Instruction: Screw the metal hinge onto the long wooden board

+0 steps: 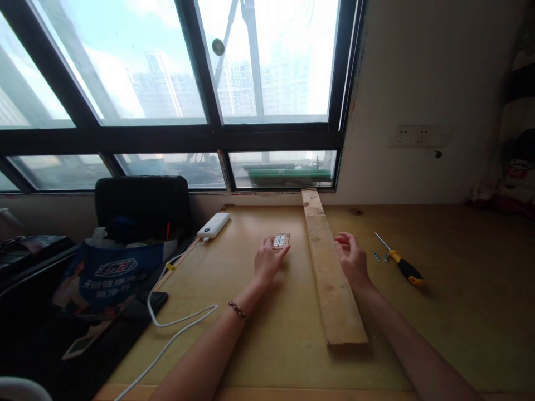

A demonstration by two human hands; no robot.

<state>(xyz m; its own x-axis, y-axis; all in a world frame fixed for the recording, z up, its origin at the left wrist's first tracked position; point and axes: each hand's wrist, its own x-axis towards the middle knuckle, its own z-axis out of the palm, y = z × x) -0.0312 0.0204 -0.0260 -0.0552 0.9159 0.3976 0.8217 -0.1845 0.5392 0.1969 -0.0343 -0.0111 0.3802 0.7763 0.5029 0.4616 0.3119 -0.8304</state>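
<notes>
My left hand (268, 260) lies on the wooden table (460, 312) with its fingertips touching a small metal hinge (281, 240). My right hand (351, 257) hovers with fingers loosely curled, holding nothing, just right of a long wooden plank (330, 273) that runs from the window wall toward me. A yellow-and-black screwdriver (402, 263) lies to the right of that hand, with a few small screws (379, 255) beside its shaft.
A white power bank (213, 225) sits at the table's far left, its white cable (175, 323) trailing off the left edge. A black chair (142, 206) and a blue bag (109, 275) stand left of the table. A large window fills the wall ahead.
</notes>
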